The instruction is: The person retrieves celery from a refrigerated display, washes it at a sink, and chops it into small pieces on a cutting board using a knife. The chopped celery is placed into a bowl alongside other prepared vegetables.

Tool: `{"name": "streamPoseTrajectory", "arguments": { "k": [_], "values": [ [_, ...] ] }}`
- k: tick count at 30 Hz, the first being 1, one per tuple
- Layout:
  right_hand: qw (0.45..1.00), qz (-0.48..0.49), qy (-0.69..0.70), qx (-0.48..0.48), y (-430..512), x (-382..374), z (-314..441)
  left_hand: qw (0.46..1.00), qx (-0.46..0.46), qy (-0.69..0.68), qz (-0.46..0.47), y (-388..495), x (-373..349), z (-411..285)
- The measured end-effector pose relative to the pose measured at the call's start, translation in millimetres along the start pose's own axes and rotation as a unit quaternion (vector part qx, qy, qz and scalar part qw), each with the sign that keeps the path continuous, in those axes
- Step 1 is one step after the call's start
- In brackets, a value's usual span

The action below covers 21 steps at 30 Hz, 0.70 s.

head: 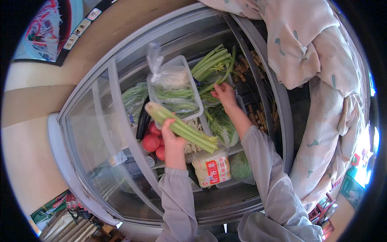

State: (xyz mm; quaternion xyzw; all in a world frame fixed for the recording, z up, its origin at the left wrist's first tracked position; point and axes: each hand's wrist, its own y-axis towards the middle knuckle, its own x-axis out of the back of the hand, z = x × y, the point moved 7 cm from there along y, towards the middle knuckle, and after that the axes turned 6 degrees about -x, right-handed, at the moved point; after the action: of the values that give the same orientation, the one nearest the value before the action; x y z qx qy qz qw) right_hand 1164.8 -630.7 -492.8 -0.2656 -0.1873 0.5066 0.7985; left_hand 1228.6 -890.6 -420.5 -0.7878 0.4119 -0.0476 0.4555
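Observation:
My left hand (172, 136) holds a cut bunch of celery (181, 127) above the open part of a chest fridge. Pinched in my right hand (224, 92) is a green stalk (228, 72), over a pile of celery stalks (208, 65) at the back. Between the hands stands a plastic tray (198, 103) with bagged green vegetables (175, 92). Tomatoes (151, 142) and a dark eggplant (143, 121) lie left of my left hand. Pale mushrooms (192, 145) lie under the celery. A leafy cabbage (225, 130) is below my right hand, and a printed plastic food package (211, 169) is nearer to me.
A sliding glass lid (102, 130) with a pale frame covers the fridge's left part. Skewered food (260, 116) lies behind a metal bar at right. A bundled patterned cloth (320, 121) rests along the right side. A round green cabbage (240, 166) sits near the front edge.

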Motion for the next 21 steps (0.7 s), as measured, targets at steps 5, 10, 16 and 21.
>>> {"name": "streamPoseTrajectory", "arguments": {
  "k": [5, 10, 16, 21],
  "values": [
    [0.864, 0.011, -0.446, 0.233, -71, -52, 8, 0.995, -0.065, -0.041, -0.064, 3, 43, -29],
    [0.77, 0.084, -0.552, 0.31, -48, -70, -30, 0.994, -0.064, -0.049, -0.067, -10, 23, -27],
    [0.693, 0.027, -0.63, 0.351, 15, -61, 50, 0.992, -0.072, -0.069, -0.073, -15, 30, -33],
    [0.556, -0.05, -0.638, 0.53, 7, -86, 71, 0.994, -0.041, -0.073, -0.072, -12, 37, -25]
  ]
}}
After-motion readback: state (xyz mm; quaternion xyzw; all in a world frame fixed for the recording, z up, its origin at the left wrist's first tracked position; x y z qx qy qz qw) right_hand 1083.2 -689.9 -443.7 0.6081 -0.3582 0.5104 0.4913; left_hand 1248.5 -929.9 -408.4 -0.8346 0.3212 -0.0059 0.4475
